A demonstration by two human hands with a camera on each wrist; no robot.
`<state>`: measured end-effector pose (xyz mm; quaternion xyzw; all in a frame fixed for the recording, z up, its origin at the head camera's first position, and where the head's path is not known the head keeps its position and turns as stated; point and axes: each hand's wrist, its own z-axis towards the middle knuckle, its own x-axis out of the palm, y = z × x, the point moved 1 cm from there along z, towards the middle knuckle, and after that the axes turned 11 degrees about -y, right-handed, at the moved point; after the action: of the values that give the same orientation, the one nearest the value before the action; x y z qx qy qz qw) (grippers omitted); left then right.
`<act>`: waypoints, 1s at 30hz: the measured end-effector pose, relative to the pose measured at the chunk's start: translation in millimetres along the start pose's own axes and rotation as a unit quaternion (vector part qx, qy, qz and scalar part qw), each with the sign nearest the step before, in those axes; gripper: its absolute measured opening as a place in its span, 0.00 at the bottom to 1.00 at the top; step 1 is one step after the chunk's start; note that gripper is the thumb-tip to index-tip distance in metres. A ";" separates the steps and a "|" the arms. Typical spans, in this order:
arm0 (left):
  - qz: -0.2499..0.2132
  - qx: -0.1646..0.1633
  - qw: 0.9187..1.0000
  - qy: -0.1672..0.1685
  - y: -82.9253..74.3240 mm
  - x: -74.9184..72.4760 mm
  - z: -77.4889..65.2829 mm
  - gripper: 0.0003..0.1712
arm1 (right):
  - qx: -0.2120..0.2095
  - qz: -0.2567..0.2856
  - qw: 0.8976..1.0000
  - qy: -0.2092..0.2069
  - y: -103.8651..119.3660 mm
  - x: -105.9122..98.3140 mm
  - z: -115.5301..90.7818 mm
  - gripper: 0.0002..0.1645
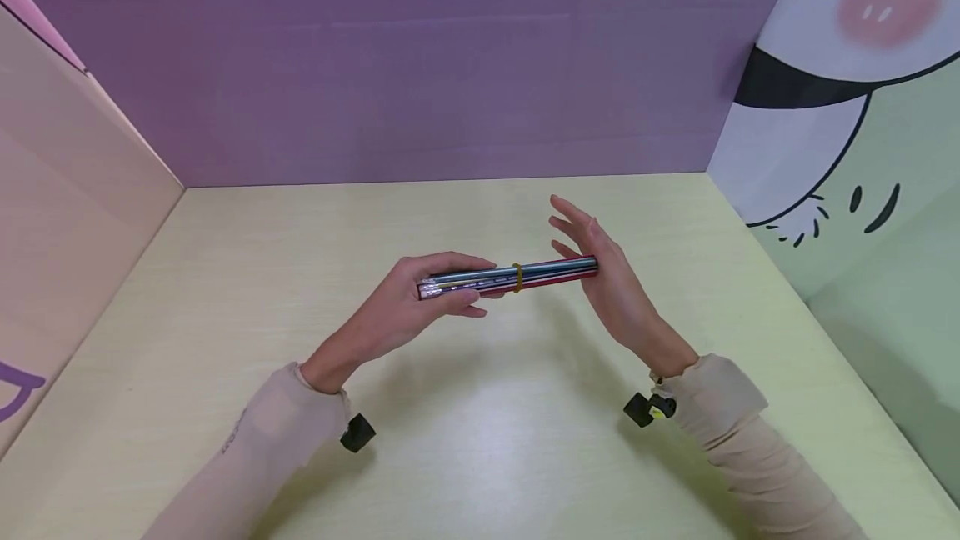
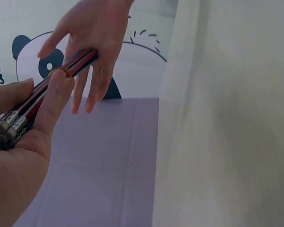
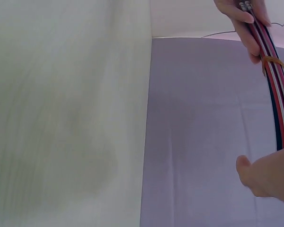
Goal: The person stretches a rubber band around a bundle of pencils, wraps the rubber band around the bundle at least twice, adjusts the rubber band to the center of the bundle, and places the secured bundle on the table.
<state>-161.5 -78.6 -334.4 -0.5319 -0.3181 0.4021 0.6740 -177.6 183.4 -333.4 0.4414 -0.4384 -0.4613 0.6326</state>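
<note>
A bundle of striped pencils [image 1: 553,273] in blue, red and silver is held level above the table. Round its middle runs a yellow-brown rubber band [image 1: 518,277]. My left hand [image 1: 401,302] grips the bundle at its eraser end, thumb on the near side and fingers on the far side. In the left wrist view, metal ferrules with pale erasers [image 2: 4,126] stick out beside the thumb. My right hand [image 1: 617,290] has its fingers extended, and its palm meets the other end of the bundle. The right wrist view shows the pencils [image 3: 274,87] running down to that palm.
Below the hands lies a pale wood-grain table [image 1: 480,457]. A purple wall [image 1: 450,65] stands along its back edge, a pinkish panel [image 1: 67,190] on the left, and a green panel with a panda drawing [image 1: 900,173] on the right.
</note>
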 end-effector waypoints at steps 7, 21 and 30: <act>-0.035 -0.004 0.999 0.032 7.8 6.4 2.4 0.21 | 0.020 0.020 0.999 0.039 -2.4 -7.5 3.8 0.33; -0.028 -0.036 0.997 0.056 11.3 5.2 1.6 0.21 | 0.055 -0.124 0.988 0.079 0.0 -13.2 4.4 0.24; 0.015 -0.091 0.996 0.000 -0.5 -10.8 -0.6 0.19 | 0.023 -0.226 0.968 0.105 4.4 -18.2 3.2 0.12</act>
<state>-166.0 -88.4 -334.1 -0.5954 -0.3454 0.3817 0.6168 -183.3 201.4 -331.2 0.5894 -0.2693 -0.5330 0.5440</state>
